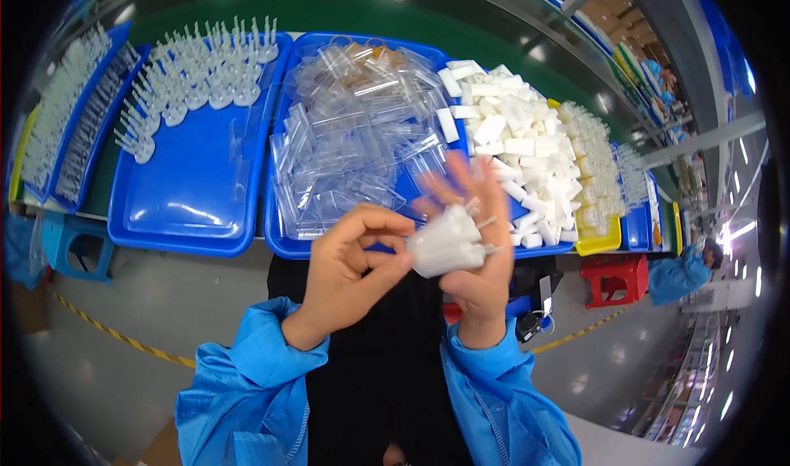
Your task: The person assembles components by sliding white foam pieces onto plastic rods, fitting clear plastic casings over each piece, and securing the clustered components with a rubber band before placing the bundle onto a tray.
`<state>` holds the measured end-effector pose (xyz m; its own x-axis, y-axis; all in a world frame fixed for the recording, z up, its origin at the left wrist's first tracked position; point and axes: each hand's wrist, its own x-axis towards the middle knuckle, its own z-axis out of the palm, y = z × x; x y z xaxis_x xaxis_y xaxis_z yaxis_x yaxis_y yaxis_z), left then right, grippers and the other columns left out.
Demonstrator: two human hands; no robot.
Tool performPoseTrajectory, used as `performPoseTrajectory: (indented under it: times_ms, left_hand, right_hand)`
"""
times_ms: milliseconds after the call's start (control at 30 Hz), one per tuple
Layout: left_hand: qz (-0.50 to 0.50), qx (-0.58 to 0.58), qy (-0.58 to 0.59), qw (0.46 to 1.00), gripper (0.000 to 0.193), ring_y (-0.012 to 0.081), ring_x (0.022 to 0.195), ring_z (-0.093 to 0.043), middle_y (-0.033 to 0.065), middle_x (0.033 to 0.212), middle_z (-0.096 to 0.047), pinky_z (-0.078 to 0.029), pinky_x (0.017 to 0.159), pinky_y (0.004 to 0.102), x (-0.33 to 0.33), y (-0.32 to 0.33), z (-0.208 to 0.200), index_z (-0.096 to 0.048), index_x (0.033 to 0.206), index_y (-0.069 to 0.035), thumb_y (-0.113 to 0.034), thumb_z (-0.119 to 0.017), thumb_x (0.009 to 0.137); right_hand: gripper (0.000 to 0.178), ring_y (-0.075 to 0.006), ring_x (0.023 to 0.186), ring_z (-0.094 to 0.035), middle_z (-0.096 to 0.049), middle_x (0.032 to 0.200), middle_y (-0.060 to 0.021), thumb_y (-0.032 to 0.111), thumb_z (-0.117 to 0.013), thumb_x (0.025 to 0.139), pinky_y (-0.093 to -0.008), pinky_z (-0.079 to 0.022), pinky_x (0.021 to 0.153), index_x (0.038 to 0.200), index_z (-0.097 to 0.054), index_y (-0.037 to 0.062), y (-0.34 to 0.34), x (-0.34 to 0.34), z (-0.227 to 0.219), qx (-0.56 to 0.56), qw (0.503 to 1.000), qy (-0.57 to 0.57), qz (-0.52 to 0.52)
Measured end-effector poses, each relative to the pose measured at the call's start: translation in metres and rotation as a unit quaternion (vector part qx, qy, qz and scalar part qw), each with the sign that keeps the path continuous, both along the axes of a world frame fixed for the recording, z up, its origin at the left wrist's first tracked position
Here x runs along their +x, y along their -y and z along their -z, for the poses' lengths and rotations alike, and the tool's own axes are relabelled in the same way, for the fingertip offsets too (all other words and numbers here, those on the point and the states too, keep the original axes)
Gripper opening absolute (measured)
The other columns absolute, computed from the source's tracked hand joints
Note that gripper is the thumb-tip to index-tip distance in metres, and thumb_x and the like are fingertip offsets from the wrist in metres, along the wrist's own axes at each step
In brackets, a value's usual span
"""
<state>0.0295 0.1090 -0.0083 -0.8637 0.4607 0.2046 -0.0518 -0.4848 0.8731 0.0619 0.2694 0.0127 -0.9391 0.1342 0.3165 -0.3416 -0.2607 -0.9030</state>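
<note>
My left hand (354, 264) is closed, with thumb and fingertips pinching a milky white lobed plastic part (448, 242) at its left end. Thin pale prongs stick out of the part's right side. Close behind it and to the right is my right hand (485, 244), its fingers spread and partly smeared by motion. The part lies in front of the right palm; whether it touches the palm I cannot tell. Both hands are above the near edge of a blue tray (288, 250) heaped with clear plastic sleeves (337, 149).
White blocks (527, 145) pile up to the right, beside a yellow tray (599, 242) of clear pieces. On the left, a blue tray (185, 202) holds pronged white parts (197, 87). Stools, blue (82, 248) and red (613, 278), stand below. Another person (683, 272) sits at far right.
</note>
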Motion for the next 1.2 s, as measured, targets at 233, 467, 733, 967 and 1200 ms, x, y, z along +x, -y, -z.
performPoseTrajectory:
  times_ms: [233,467,733,967,1200]
  left_hand:
    - [-0.019,-0.196,-0.277,0.941,0.072,0.0203,0.089,-0.063,0.0135,0.125,-0.051,-0.057,0.071,0.0268,0.006,0.003,-0.014,-0.053,0.130,-0.007,0.007,-0.078,0.065]
    - [-0.070,-0.242,-0.434,0.865,0.067,0.0304,0.095,-0.067,0.0140,0.127,-0.053,-0.059,0.069,0.0334,0.003,-0.007,-0.006,-0.056,0.128,-0.007,-0.002,-0.081,0.066]
    - [-0.120,-0.270,-0.475,0.829,0.065,0.0256,0.081,-0.070,0.0126,0.118,-0.062,-0.057,0.061,0.0298,0.002,-0.007,0.004,-0.061,0.121,-0.005,-0.001,-0.079,0.058]
    - [-0.103,-0.258,-0.489,0.827,0.068,0.0285,0.089,-0.068,0.0160,0.114,-0.063,-0.056,0.071,0.0317,0.004,0.002,0.003,-0.062,0.119,-0.005,0.001,-0.079,0.054]
    - [-0.047,-0.141,-0.293,0.944,0.086,0.0327,0.122,-0.047,0.0202,0.140,-0.036,-0.049,0.091,0.0378,0.010,0.004,0.001,-0.034,0.142,-0.002,-0.015,-0.084,0.072]
  right_hand:
    - [0.090,-0.0247,0.107,-0.063,-0.062,0.116,-0.0197,-0.005,-0.074,0.069,-0.0325,-0.051,0.089,0.146,-0.030,0.0029,0.007,0.009,-0.006,-0.098,0.983,0.145,-0.057]
    - [0.070,-0.0063,0.071,-0.055,-0.055,0.079,0.0010,-0.008,-0.067,0.068,-0.0197,-0.042,0.060,0.134,-0.043,-0.0061,-0.001,0.005,0.003,-0.126,0.971,0.188,-0.077]
    - [0.062,-0.0033,0.064,-0.052,-0.054,0.073,0.0026,-0.004,-0.067,0.070,-0.0169,-0.037,0.054,0.129,-0.047,-0.0071,0.007,0.005,-0.011,-0.119,0.959,0.239,-0.094]
    - [0.047,-0.0090,0.071,-0.064,-0.066,0.085,-0.0058,-0.001,-0.071,0.077,-0.0205,-0.051,0.062,0.121,-0.055,-0.0015,0.008,0.013,-0.008,-0.033,0.973,0.194,-0.124]
    - [0.044,-0.0156,0.106,-0.052,-0.063,0.081,-0.0029,0.007,-0.072,0.082,-0.0323,-0.040,0.095,0.121,-0.054,-0.0035,0.016,0.018,-0.002,0.030,0.997,0.067,-0.016]
